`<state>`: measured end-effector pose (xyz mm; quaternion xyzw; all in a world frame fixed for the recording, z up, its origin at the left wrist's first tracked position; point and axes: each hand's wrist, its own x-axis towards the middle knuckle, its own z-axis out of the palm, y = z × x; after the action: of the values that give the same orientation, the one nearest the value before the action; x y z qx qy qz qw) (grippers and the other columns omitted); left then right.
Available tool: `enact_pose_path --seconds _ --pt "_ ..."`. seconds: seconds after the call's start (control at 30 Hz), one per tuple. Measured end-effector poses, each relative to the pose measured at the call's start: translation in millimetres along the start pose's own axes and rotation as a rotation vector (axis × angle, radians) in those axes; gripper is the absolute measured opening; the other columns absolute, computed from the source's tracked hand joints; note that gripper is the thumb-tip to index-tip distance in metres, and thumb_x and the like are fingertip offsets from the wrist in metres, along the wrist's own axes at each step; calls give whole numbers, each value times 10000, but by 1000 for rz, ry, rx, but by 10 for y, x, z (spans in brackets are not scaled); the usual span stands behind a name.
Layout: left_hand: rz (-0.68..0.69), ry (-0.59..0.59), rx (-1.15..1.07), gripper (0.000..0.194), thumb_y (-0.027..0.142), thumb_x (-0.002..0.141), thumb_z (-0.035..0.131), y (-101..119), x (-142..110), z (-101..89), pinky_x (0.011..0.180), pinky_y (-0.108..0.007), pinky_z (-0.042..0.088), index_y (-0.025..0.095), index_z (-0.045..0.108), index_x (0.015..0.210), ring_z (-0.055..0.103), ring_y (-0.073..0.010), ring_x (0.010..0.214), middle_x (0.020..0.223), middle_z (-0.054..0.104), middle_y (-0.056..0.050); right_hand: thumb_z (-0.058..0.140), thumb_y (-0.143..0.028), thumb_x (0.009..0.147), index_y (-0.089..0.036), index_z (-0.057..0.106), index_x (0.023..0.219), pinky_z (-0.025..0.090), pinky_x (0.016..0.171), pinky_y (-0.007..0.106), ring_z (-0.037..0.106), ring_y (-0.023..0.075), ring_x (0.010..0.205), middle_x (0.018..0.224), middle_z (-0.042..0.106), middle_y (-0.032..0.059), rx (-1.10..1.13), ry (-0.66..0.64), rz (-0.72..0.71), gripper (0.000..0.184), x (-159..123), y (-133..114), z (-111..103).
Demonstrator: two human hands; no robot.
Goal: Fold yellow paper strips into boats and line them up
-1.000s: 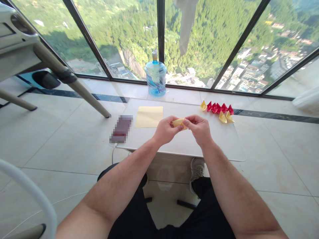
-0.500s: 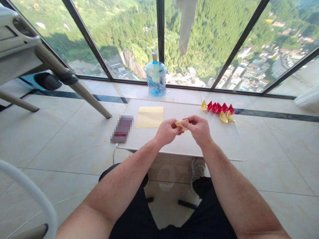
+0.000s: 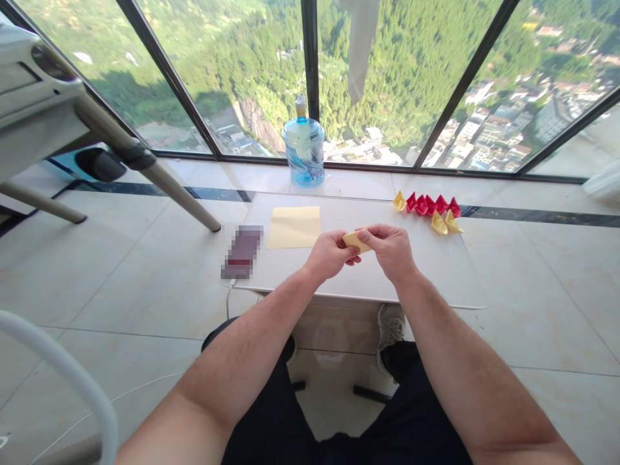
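A small folded piece of yellow paper (image 3: pixel 356 241) is held between both hands above the low white table (image 3: pixel 387 278). My left hand (image 3: pixel 332 254) is closed on its left end, with the thumb on top. My right hand (image 3: pixel 390 247) pinches the right end between thumb and fingers. Fingers cover part of the folds. Left of my hands lies a flat sheet of yellow paper (image 3: pixel 294 226). Several folded red paper boats (image 3: pixel 433 205) stand in a row at the table's back right, with yellow paper boats (image 3: pixel 439 223) around them.
On the table's left edge lies a blurred-out phone-like thing (image 3: pixel 242 252) with a white cable. Behind the table, a blue water jug (image 3: pixel 304 155) stands by the window. A metal-legged frame (image 3: pixel 179 187) is at left, and a white curved tube (image 3: pixel 62 368) is at lower left.
The view has shifted slightly. Both hands still hold the folded yellow paper, which now shows a little more of its flat face and is tilted a bit differently.
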<state>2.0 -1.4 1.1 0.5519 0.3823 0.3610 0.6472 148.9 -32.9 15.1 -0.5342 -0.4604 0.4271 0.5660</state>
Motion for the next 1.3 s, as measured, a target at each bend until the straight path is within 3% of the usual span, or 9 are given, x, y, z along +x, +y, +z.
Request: enact_pose_path --seconds 0.2,0.47,0.6,0.83,0.97,1.1,1.3 --pt "10 13 143 52 85 708 641 21 -7 -58 481 -199 467 133 621 706 604 -99 505 572 639 2 789 -420 706 -169 797 795 489 594 292 631 176 656 725 740 48 -53 -13 -2 266 36 57 -43" --pt "11 27 73 59 119 696 672 21 10 -59 502 -218 479 124 633 740 604 -103 519 597 644 -6 769 -420 718 -161 772 725 439 551 279 571 154 598 639 684 25 -145 117 -75 259 73 106 -45" --pt "63 163 15 157 162 686 710 42 31 -74 509 -222 476 136 632 819 606 -108 539 620 658 0 750 -431 727 -158 754 728 395 519 262 522 129 558 602 646 9 -141 175 -84 273 84 102 -67" --pt "182 408 -4 263 276 698 757 36 86 -166 515 -205 419 145 676 911 552 -86 547 640 659 10 725 -412 723 -159 672 625 311 476 257 436 101 498 547 592 -6 -347 -2 24 275 30 90 -34" --pt "153 363 -13 265 343 682 781 13 89 -148 532 -220 419 146 688 833 561 -96 572 671 664 -4 694 -416 747 -170 633 611 290 465 258 408 95 480 530 568 -16 -285 74 16 288 15 102 25" --pt "116 341 18 195 299 686 758 43 72 -143 528 -212 394 150 638 650 488 -74 525 547 560 36 713 -414 728 -171 641 618 332 491 258 451 108 518 550 577 -11 -231 -27 56 276 9 107 23" --pt "80 259 -21 221 328 690 754 58 69 -149 539 -200 432 145 631 678 541 -80 571 620 613 16 718 -452 741 -172 628 604 363 507 260 467 107 520 553 593 -3 -202 -93 46 324 -8 155 36"
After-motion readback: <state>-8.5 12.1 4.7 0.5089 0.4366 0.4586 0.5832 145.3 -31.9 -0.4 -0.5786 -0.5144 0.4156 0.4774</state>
